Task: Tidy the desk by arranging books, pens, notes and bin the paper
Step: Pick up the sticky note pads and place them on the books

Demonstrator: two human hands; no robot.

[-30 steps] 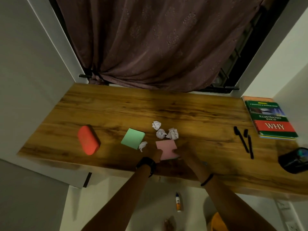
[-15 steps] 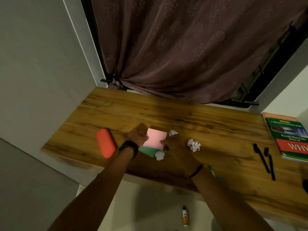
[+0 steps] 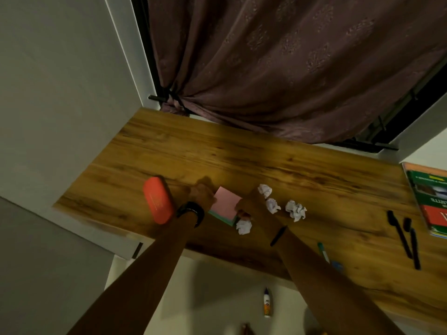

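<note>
Since a second ago you have carried the pink notes [image 3: 226, 201] leftward and set them on the green notes [image 3: 221, 220], which now show only as a thin edge under the near side; your view has swung left too, so the book sits at the right edge

From the head camera, the notes step looks nearly done: the two pads lie stacked near the front of the worktop [image 3: 242, 153], just right of the red case [image 3: 158, 200]. The book [image 3: 429, 201] lies flat at the far right, and I judge it already placed. Two black pens [image 3: 406, 240] lie loose beside it, and a green pen [image 3: 323, 252] rests near the front edge by your right forearm, so the pens are not yet gathered. Four paper balls remain unbinned: three in a loose row [image 3: 272, 205] right of the pads and one [image 3: 243, 229] just by the stack's near corner. No bin is visible

Your left hand [image 3: 202, 195] rests on the stack's left edge, fingers curled over it, pressing rather than gripping. Your right hand [image 3: 246, 206] is at the right edge, fingertips narrowed on the pink pad's corner. Both forearms reach forward from the worktop's near side
</note>
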